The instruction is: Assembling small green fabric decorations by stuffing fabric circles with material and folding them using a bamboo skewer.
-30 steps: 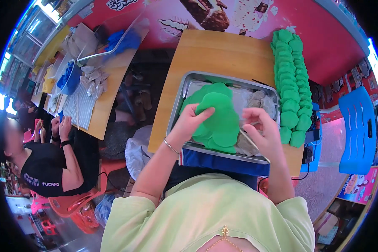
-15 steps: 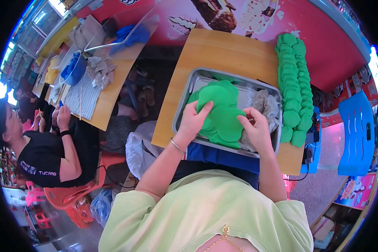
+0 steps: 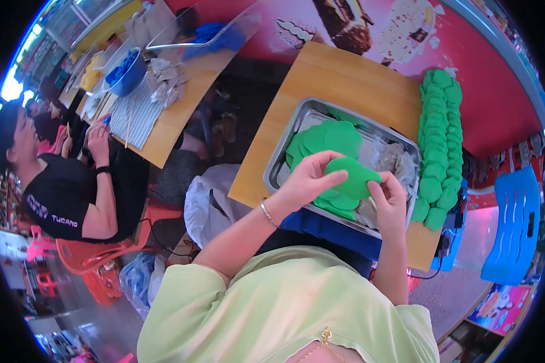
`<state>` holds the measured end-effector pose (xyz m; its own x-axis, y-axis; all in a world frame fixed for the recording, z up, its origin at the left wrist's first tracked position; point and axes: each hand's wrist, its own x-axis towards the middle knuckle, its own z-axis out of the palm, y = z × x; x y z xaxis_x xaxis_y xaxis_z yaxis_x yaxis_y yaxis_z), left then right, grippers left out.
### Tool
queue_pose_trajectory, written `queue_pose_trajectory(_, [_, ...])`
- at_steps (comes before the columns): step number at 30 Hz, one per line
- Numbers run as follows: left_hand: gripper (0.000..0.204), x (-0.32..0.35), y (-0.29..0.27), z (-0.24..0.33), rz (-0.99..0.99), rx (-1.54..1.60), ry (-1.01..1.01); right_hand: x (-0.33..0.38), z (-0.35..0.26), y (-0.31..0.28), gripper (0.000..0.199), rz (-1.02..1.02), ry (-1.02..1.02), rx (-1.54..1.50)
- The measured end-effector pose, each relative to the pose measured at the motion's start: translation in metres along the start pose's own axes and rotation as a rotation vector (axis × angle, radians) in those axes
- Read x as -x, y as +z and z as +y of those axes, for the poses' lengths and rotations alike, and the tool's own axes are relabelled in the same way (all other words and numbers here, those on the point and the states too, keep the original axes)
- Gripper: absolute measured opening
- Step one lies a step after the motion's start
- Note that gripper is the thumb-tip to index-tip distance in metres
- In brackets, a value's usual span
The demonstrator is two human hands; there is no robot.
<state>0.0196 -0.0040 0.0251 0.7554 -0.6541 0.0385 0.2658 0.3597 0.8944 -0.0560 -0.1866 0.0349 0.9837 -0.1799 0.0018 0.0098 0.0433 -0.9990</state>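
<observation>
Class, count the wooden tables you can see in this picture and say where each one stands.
2. One wooden table lies under the metal tray, before the person. The other wooden table is upper left, carrying a blue bowl. More may be hidden.

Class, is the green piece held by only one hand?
No: both the left hand and right hand pinch the green piece above the metal tray.

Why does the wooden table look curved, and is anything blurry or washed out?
Head view: the fisheye lens bows the wooden table edges, with a black rim around. Both hands, left hand and right hand, and the green piece look sharp. Bright glare whitens the far left edge.
</observation>
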Motion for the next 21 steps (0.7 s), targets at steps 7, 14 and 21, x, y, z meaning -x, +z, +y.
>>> queue_pose_trajectory(7, [0.018,-0.001,0.001,0.001,0.072,-0.547,0.177,0.001,0.004,-0.003,0.012,-0.017,-0.072,0.233])
queue_pose_trajectory(14, [0.023,-0.004,0.002,0.002,0.168,-0.638,0.285,-0.004,0.009,0.004,0.004,-0.032,-0.031,0.203])
queue_pose_trajectory(21, [0.027,-0.004,0.009,0.001,0.462,-0.829,0.523,-0.007,0.014,0.001,0.012,0.075,-0.039,0.048])
